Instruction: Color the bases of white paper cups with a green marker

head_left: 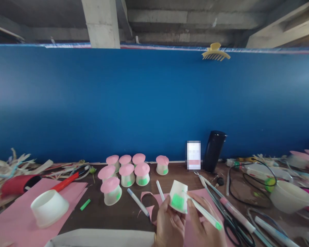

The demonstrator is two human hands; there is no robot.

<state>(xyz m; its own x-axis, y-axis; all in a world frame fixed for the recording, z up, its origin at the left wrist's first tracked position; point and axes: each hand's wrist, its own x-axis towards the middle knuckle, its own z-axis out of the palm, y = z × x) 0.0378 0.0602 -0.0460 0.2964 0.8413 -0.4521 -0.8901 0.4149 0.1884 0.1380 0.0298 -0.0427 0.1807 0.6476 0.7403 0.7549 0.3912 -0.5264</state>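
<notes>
Near the bottom centre, my left hand (pixel 171 223) grips a white paper cup (pixel 178 188), tilted and narrower at its top. A bright green patch is coloured on its side. Fingers of my right hand (pixel 207 216) pinch a white marker (pixel 205 213) with a green rear end, and its tip meets the cup's right edge. Pink paper (pixel 193 224) lies under both hands. Left of them are a second marker (pixel 138 202) and a cut pink paper scrap (pixel 148 206). Several cups with pink paper tops (pixel 127 170) stand behind, some showing green patches.
A green marker cap (pixel 85 204) and a plain white cup (pixel 49 207) are at left, with pink sheets (pixel 18 218). Scissors (pixel 233 233), cables and a white bowl (pixel 289 195) crowd the right. A black tumbler (pixel 215 151) stands against the blue partition (pixel 154 103).
</notes>
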